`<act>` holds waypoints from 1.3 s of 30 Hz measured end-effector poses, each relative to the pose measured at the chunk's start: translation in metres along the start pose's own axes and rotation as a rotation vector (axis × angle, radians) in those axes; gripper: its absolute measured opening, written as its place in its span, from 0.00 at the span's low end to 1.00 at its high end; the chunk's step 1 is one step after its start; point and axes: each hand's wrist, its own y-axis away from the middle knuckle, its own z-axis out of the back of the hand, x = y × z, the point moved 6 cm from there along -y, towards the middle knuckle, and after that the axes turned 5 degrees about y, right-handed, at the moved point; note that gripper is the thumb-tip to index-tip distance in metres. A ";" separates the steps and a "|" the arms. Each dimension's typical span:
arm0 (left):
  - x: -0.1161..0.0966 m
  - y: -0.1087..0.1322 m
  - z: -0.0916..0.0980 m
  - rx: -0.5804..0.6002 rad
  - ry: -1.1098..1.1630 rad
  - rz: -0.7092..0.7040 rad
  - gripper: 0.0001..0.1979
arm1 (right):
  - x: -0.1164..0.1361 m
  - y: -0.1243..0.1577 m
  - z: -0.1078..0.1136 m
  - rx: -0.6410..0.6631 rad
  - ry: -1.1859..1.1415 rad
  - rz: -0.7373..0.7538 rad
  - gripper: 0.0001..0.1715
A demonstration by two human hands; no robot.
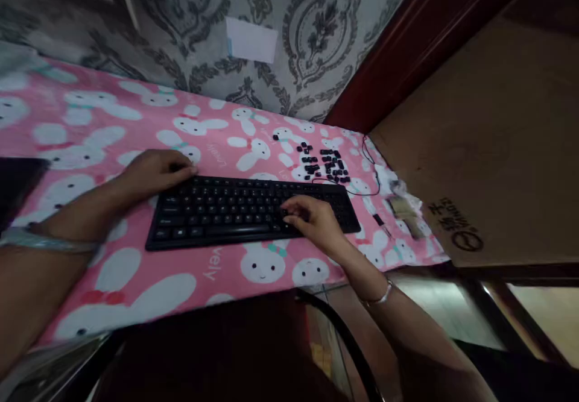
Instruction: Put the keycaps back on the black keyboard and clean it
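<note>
A black computer keyboard (235,228) lies flat on a pink cloth printed with white rabbits. At its upper left corner, my left hand (156,174) is closed, with bent fingers and the fingertips against the back edge. Over the right part of the keys, my right hand (319,224) has its thumb and forefinger pinched together; whatever is between them is too small and dark to make out. Loose black keycaps (332,164) lie in a cluster behind the keyboard's right end. A single keycap (275,137) sits apart to their left.
A thin black cable (379,182) runs from behind the keyboard to the right. Beyond it lie a small dark piece (378,219) and crumpled clear plastic (400,191). A large cardboard sheet (488,149) stands at the right. A dark flat object (20,182) lies at the left edge.
</note>
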 end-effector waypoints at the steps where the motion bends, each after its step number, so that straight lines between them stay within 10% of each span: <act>1: 0.001 0.000 -0.002 0.003 0.008 0.001 0.22 | -0.001 0.000 0.000 0.004 0.013 -0.009 0.12; 39: 0.007 -0.003 -0.006 0.016 -0.024 -0.023 0.21 | 0.031 0.002 -0.029 0.176 0.794 0.224 0.16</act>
